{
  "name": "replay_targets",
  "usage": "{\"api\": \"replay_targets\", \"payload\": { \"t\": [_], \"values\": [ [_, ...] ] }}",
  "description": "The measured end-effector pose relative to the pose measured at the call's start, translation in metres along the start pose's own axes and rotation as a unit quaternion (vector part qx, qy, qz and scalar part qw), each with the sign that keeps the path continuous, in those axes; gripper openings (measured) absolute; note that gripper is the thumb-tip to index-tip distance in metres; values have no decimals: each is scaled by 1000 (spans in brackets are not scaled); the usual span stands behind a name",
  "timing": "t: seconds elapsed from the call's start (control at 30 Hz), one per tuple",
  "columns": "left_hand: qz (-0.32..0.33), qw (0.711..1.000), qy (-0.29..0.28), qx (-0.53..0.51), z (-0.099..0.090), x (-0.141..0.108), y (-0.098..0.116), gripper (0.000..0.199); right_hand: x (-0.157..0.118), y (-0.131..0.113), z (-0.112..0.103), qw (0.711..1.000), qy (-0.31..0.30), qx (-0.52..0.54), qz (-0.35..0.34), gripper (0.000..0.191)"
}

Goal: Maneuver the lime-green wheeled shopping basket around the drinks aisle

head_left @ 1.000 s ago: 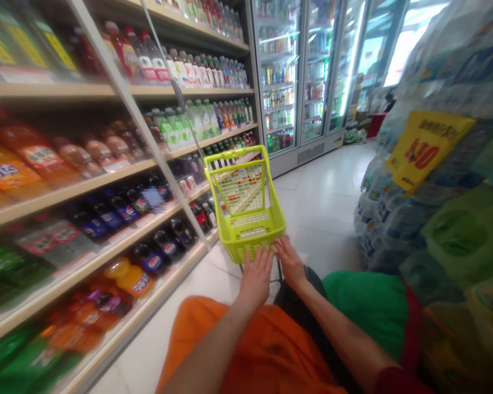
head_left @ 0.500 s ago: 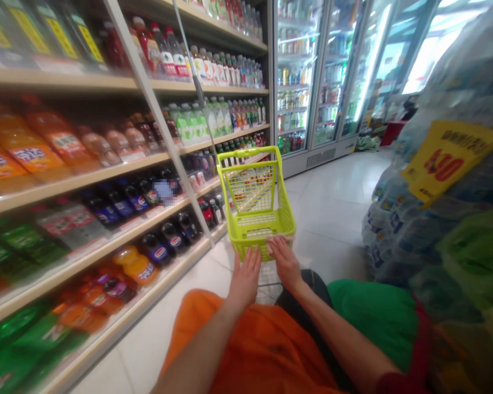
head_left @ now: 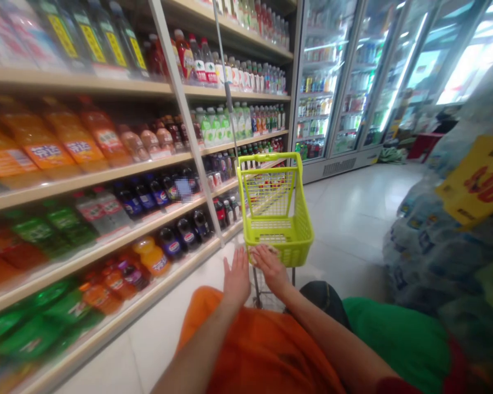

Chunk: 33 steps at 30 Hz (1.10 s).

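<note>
A lime-green shopping cart [head_left: 277,235] stands upright in front of me, its near side facing me. My left hand [head_left: 237,276] is open with the fingers stretched out, just beside the basket's near left corner; whether it touches the plastic I cannot tell. My right hand [head_left: 271,269] lies over the basket's near rim, left of its middle. Its fingers press a small pale cloth [head_left: 274,250] against the rim. Most of the cloth is hidden under the fingers.
Shelves [head_left: 78,169] of bottled drinks run along the left. Glass-door fridges [head_left: 337,93] stand at the back. On the right are stacked packs of bottled water [head_left: 411,241] with a yellow price sign [head_left: 479,180]. Pale floor tiles [head_left: 340,213] lie between.
The view has turned left, so everything sits further right. My right hand has moved left along the basket's near rim with the cloth. My left hand has drawn off the rim to the left.
</note>
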<state>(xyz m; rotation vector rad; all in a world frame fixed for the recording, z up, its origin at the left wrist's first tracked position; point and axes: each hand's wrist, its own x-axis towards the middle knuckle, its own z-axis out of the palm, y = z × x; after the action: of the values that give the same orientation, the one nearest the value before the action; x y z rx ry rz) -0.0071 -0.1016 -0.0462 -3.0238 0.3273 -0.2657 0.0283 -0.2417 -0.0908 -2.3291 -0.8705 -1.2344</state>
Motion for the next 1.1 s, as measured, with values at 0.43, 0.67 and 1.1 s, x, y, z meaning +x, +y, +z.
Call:
{"api": "replay_targets", "payload": {
  "t": [0.43, 0.67, 1.1],
  "values": [
    [-16, 1000, -15, 2, 5, -3, -10, 72, -7, -8, 6, 1000, -13, 13, 23, 46],
    [13, 999, 42, -13, -6, 15, -3, 69, -7, -3, -14, 1000, 3, -4, 13, 42],
    [56, 998, 0, -17, -29, 41, 4, 68, 1, 79, -60, 984, -27, -101, 143, 34]
  ]
}}
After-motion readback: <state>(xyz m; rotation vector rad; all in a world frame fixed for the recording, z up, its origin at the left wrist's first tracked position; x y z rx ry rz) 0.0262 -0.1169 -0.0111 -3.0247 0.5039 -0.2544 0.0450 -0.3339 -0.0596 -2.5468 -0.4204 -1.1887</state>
